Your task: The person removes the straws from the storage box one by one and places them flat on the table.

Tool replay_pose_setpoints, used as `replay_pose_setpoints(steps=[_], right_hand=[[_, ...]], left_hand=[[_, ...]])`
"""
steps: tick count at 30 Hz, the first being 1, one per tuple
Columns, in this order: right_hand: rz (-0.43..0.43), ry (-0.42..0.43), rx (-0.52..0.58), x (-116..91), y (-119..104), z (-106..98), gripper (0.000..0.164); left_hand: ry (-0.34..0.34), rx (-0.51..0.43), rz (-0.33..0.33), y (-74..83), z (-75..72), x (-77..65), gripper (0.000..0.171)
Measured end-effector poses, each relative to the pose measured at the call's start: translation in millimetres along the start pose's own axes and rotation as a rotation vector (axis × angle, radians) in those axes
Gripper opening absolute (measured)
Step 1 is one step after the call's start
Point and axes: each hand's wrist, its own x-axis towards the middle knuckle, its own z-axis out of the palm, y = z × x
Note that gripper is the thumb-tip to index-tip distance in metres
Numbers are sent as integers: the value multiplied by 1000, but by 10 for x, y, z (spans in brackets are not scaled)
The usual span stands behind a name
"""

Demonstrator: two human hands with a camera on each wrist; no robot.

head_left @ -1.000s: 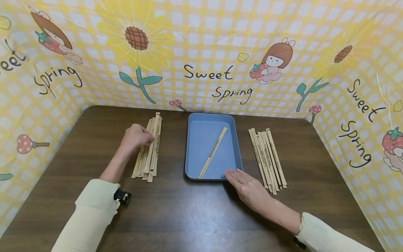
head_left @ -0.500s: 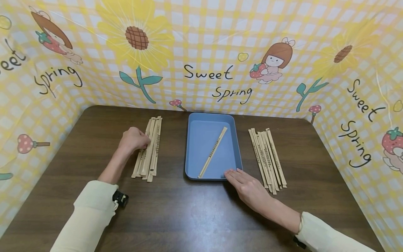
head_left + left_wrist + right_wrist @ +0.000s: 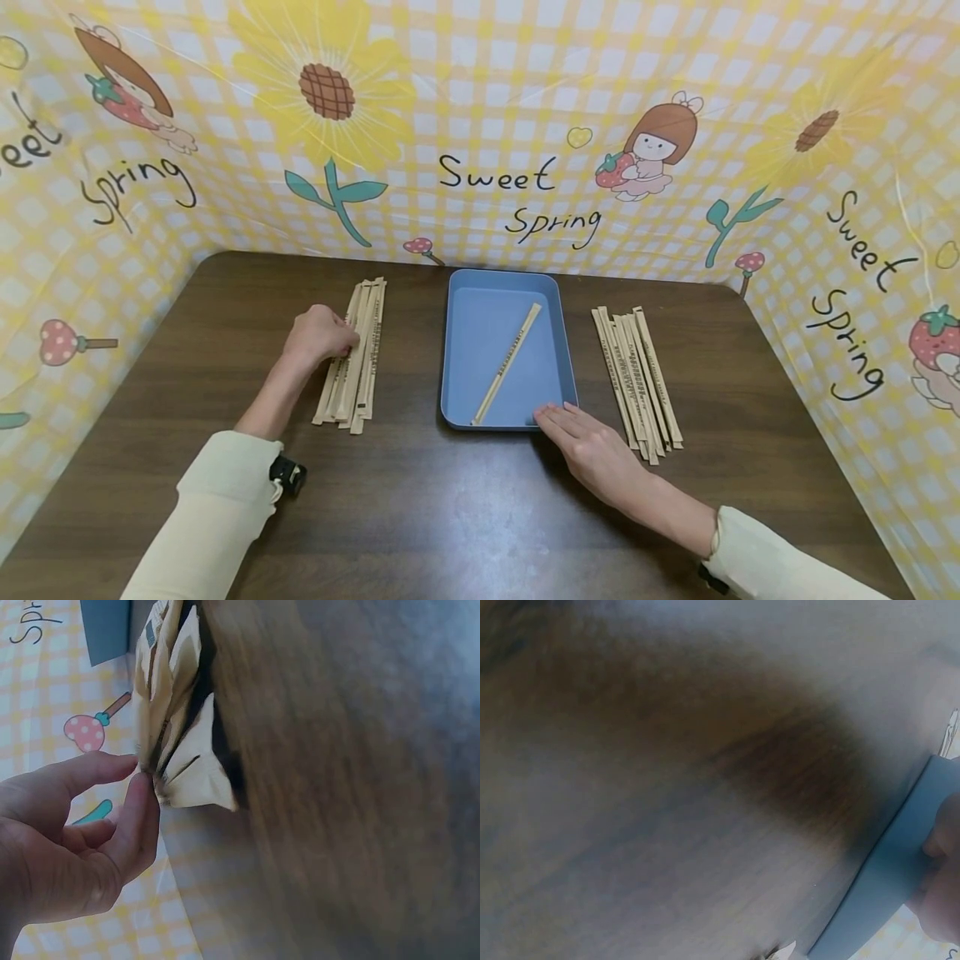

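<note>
Paper-wrapped straws (image 3: 363,367) lie in a loose pile on the left. My left hand (image 3: 318,332) is at the pile's left side, thumb and fingertips pinching a straw at its edge; in the left wrist view the left hand (image 3: 90,832) has its fingertips together against the wrapped ends. A shallow blue tray (image 3: 465,350) stands in the middle, one wrapped straw (image 3: 507,362) slanting across its floor. My right hand (image 3: 596,450) holds the tray's near right corner, fingers over the rim; the right wrist view shows part of the right hand (image 3: 941,881) against the tray wall.
A second pile of wrapped straws (image 3: 637,383) lies to the right of the tray. Everything sits on a dark wooden table (image 3: 420,517). A yellow checked cloth (image 3: 480,100) rises behind and along both sides.
The left hand has shifted slightly left and down, and a straw that stuck out past the pile's far end has moved back with it. The right hand and tray have stayed put.
</note>
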Motion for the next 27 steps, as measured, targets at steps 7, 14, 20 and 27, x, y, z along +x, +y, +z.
replay_pose_setpoints(steps=[7, 14, 20, 27], right_hand=[[0, 4, 0, -10, -3, -1, 48], [-9, 18, 2, -1, -1, -1, 46], [-3, 4, -2, -1, 2, -2, 47], [-15, 27, 0, 9, 8, 8, 45]], left_hand=[[-19, -111, 11, 120, -26, 18, 26], [-203, -437, -39, 481, 22, 40, 46], [-325, -524, -63, 759, 134, 30, 50], [-371, -584, -54, 1004, 318, 25, 49]])
